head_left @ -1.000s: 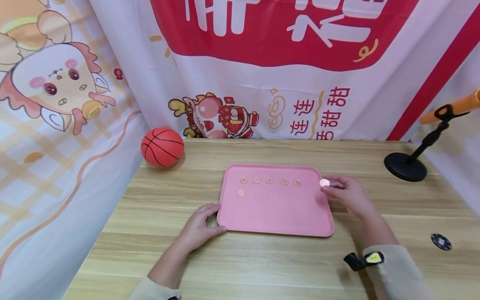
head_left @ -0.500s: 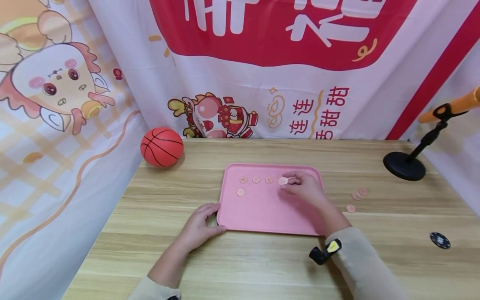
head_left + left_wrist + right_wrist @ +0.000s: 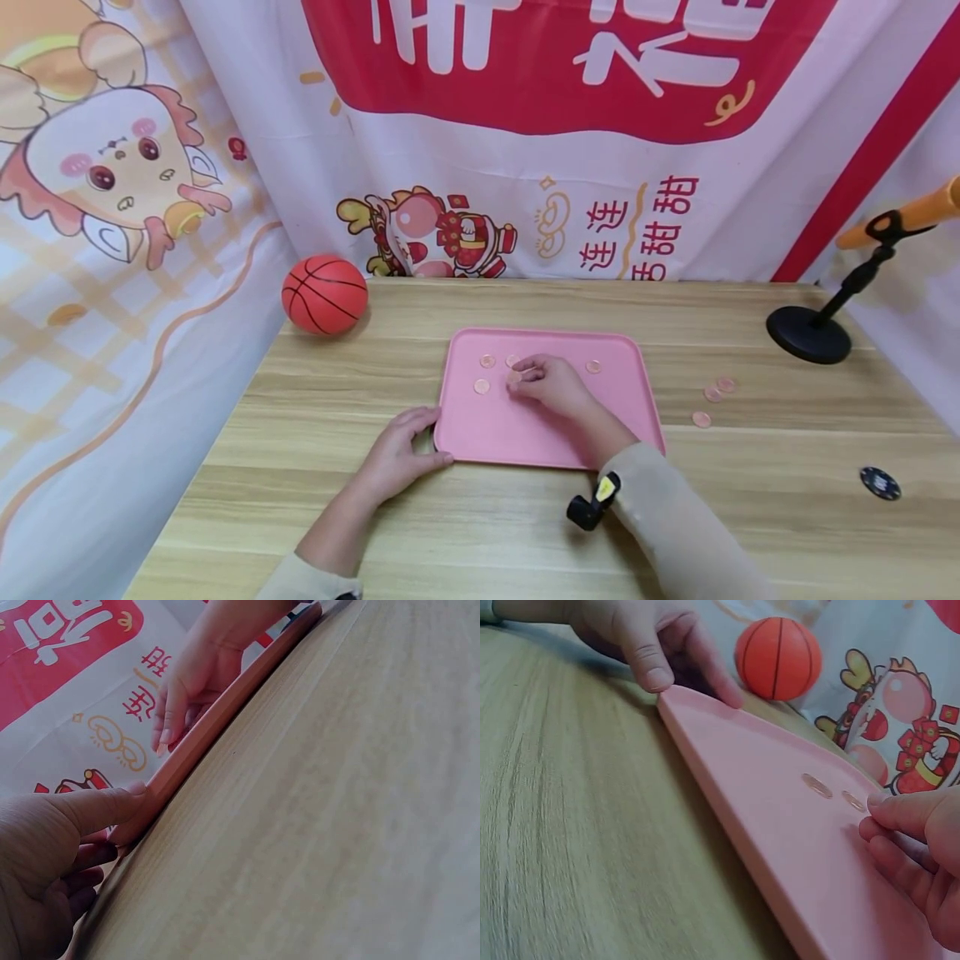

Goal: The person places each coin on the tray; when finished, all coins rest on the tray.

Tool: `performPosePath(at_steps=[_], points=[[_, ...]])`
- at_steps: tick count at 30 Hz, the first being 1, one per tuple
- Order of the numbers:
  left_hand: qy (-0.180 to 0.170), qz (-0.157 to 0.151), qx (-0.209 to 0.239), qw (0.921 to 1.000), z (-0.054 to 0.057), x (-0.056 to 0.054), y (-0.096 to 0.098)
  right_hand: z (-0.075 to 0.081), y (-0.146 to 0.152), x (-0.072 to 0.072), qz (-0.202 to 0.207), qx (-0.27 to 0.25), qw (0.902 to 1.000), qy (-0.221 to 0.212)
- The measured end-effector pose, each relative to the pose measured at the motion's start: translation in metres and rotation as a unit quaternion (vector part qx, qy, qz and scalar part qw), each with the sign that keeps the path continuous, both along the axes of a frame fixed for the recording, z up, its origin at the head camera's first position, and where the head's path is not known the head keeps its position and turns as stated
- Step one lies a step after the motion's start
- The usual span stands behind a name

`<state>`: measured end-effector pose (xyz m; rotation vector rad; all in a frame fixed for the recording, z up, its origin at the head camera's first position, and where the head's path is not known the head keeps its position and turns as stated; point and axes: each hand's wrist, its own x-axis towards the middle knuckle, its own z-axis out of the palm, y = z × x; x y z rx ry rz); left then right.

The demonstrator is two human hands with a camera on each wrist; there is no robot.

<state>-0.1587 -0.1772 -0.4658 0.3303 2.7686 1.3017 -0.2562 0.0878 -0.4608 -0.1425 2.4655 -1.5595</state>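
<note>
"Where is the coin (image 3: 513, 377), taken from the tray (image 3: 600, 429)?"

"Over the tray's left half, toward its far edge, at the left tip of your right hand (image 3: 553, 385). That hand is plainly the nearer of your two."

"And its neighbours?"

"One lone coin (image 3: 482, 386) lies on the tray between your pinched one and the tray's left edge. A row coin (image 3: 512, 361) lies just beyond it, toward the tray's far edge, close to your fingertips. I'd judge those two gaps to be what matters most here. What your hand covers farther along that row, you can't see."

"Which way does the tray run?"

"Its long axis goes left to right in front of you. The coin is round, so its heading hardly counts."

"How is the right hand set?"

"Your thumb and fingertips are clamped on the coin, with no slack showing. Whether the coin touches the tray's floor, I cannot tell."

"And the left hand (image 3: 401, 454)?"

"It grips the tray's near left corner: your thumb on the near edge, your fingers round the left side."

"Anything off the tray?"

"Three loose coins (image 3: 712, 393) lie on the table (image 3: 510, 533) to the tray's right, and a black chip (image 3: 880, 483) well beyond them, on that same side."
</note>
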Motion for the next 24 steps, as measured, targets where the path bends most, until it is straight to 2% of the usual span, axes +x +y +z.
performPosePath(at_steps=[7, 15, 24], points=[[0.003, -0.002, -0.001, 1.0, -0.0007, -0.001, 0.0006, -0.0034, -0.0102, -0.0011, 0.003, 0.074, 0.9957, 0.056], [0.006, -0.005, 0.0, 1.0, -0.0011, -0.0008, 0.0006, 0.0019, -0.0116, 0.0033, 0.001, 0.151, 0.9866, 0.06], [0.001, -0.002, 0.005, 1.0, -0.0011, -0.0005, 0.0004, 0.0013, -0.0106, 0.0034, 0.009, 0.162, 0.9849, 0.061]])
